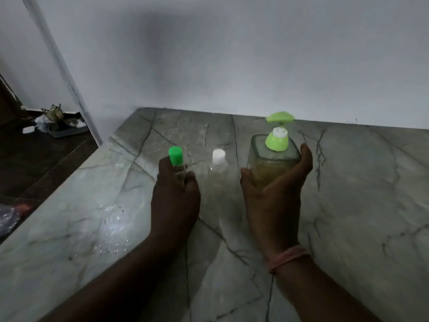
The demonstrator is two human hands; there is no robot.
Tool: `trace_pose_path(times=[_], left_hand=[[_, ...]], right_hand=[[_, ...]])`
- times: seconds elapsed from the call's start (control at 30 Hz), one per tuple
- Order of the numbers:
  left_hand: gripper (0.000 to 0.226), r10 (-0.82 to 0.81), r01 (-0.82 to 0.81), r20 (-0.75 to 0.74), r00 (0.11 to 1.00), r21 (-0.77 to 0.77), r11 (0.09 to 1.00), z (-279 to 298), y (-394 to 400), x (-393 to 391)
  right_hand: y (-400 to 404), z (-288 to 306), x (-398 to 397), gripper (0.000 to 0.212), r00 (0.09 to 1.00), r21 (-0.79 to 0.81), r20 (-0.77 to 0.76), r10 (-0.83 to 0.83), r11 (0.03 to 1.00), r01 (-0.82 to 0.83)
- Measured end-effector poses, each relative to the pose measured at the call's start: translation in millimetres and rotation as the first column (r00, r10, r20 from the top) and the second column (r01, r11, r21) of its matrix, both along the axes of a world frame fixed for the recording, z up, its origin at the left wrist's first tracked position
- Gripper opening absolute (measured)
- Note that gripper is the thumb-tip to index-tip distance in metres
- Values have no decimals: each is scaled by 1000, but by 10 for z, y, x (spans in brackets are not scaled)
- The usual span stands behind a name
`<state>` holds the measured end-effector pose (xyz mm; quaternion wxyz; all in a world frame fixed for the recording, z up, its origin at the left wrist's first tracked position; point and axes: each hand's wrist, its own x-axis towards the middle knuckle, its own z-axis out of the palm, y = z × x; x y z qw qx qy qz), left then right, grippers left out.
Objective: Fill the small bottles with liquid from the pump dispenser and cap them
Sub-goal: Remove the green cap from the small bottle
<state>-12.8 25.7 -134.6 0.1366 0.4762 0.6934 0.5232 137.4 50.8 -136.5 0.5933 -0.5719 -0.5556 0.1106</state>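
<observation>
Dim room, grey veined marble desk [348, 205] against a plain white wall; wet droplets [113, 228] glinting near the left edge. Left hand [175, 196] wrapped around the green-capped small bottle [175, 156], standing upright; right hand [274, 194] cupped around the pump dispenser [274, 156], yellowish liquid inside. Between them, untouched, the white-capped small bottle [218, 168]. Both caps on; fill levels hard to read, probably near the end or the very start.

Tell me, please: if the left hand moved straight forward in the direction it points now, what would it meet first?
The left hand already grips the small green-capped bottle, so nothing stands between them. Beyond the bottle only bare marble counter shows, then the wall, though depth is hard to judge.
</observation>
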Motion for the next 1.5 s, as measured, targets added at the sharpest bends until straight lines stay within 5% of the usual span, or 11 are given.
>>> trace_pose_path(times=[0.2,0.47,0.83,1.0,1.07,1.13,1.2,1.27,1.37,1.5], left_hand=[[26,10,-11,58,998,17,1000,72,-162,31],[26,-170,168,24,985,84,982,367,-988,34],[21,-276,275,3,961,46,960,64,-1753,80],[17,-273,280,-68,960,135,950,77,-1789,67],[15,-287,294,-66,956,164,942,75,-1790,56],[12,-300,306,-58,952,187,934,71,-1781,45],[13,-319,323,-52,946,192,927,35,-1739,25],[15,-351,352,-40,935,190,916,9,-1707,6],[29,-373,373,-47,927,232,898,-15,-1709,5],[36,-308,301,-22,951,278,912,-4,-1667,-53]], right_hand=[[-108,37,22,93,1000,26,-23,2,1000,-1],[-754,192,218,89,989,55,-27,146,988,-144],[-1514,67,290,91,985,74,-11,170,983,-168],[-1608,55,262,113,979,6,-25,204,979,-203],[-1700,118,234,122,994,24,48,99,995,-100],[-1812,244,227,103,964,282,251,-87,959,13],[-1895,381,162,65,912,497,394,-115,861,-106],[-1961,531,-17,41,862,410,504,45,866,-285],[-1865,624,-326,38,768,118,609,201,934,-338],[-1602,596,-507,28,767,-10,475,431,874,-486]])
